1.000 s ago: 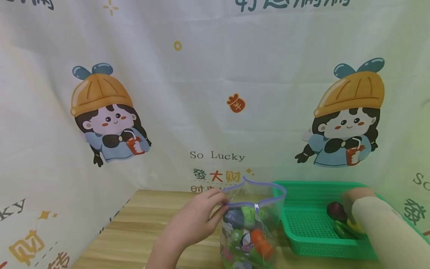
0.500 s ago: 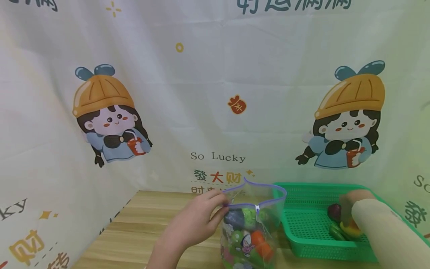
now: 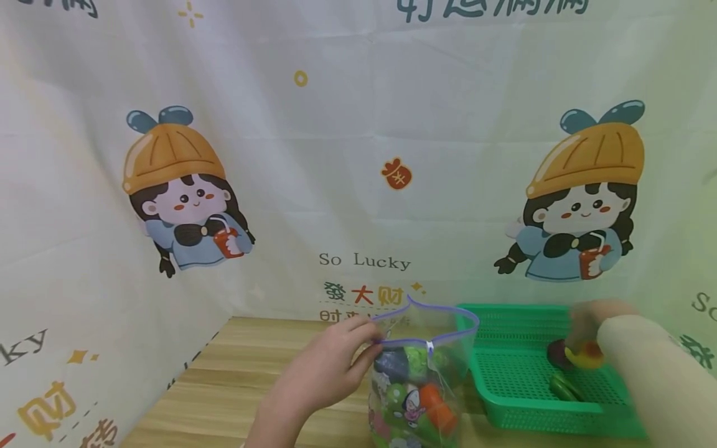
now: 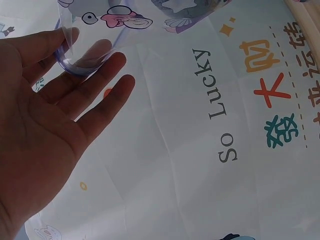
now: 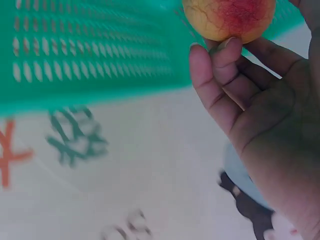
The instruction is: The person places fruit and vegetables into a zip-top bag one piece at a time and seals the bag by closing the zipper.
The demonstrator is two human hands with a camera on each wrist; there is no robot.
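Observation:
My left hand (image 3: 336,361) pinches the purple-edged rim of a clear zip bag (image 3: 428,339). In the left wrist view, thumb and fingers are on either side of that rim. The bag stands with its mouth open, and several vegetable shapes in green, dark purple and orange show through its printed side. My right hand (image 3: 599,314), blurred in the head view, holds a yellow-and-red peach (image 5: 232,17) by its fingers over the green basket (image 3: 504,410). Below it in the basket lie a dark purple round piece (image 3: 558,354) and green pepper-like pieces (image 3: 566,387).
The basket stands to the right of the bag on a wooden table (image 3: 224,379). A white printed cloth (image 3: 313,137) hangs behind and at both sides. The bag's zip slider (image 3: 429,346) is at the front of the rim.
My right hand has lifted the peach up from beside the green pieces, toward the back of the basket. My left hand stays at the bag's rim.

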